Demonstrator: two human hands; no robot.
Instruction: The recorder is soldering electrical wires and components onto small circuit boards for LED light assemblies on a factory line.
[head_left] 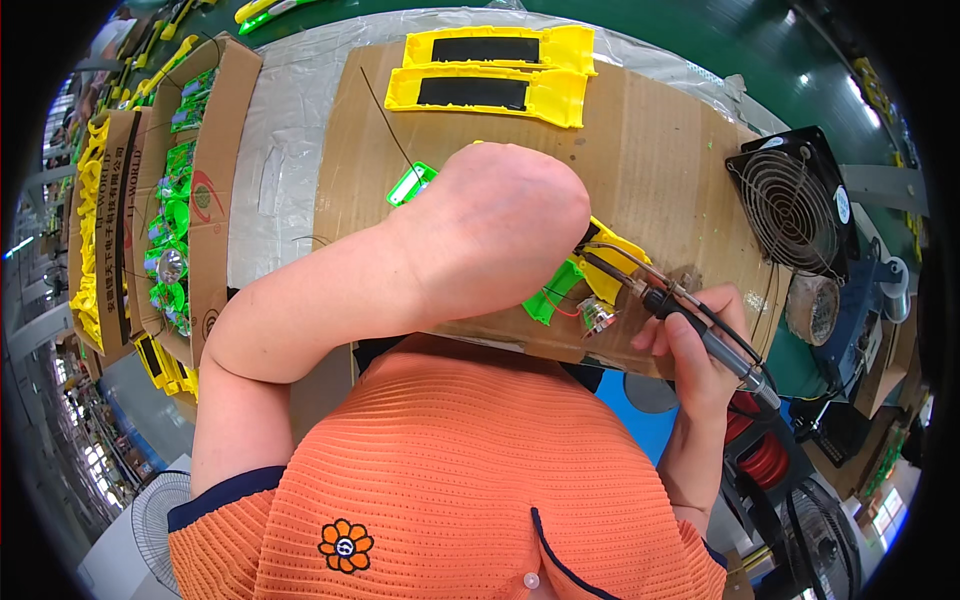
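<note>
My right hand (pixel 697 345) is closed round a soldering iron (pixel 715 345) with a thin feed tube running alongside its shaft. The iron's tip points left toward a yellow plastic housing (pixel 615 262). Close to it are a green plastic piece (pixel 552 290) and a small round metallic part (pixel 598 318) on a red wire. My left arm reaches across from the left, and its rounded end (pixel 535 205) lies beside the yellow housing, covering part of it. No fingers show there, so what it touches or holds is hidden.
Two yellow housings with black panels (pixel 485 92) lie at the far side of the cardboard sheet (pixel 650 130). A green frame (pixel 410 185) is left of centre. Cartons of green (pixel 210 220) and yellow parts (pixel 92 240) stand left; a black fan (pixel 795 205) stands right.
</note>
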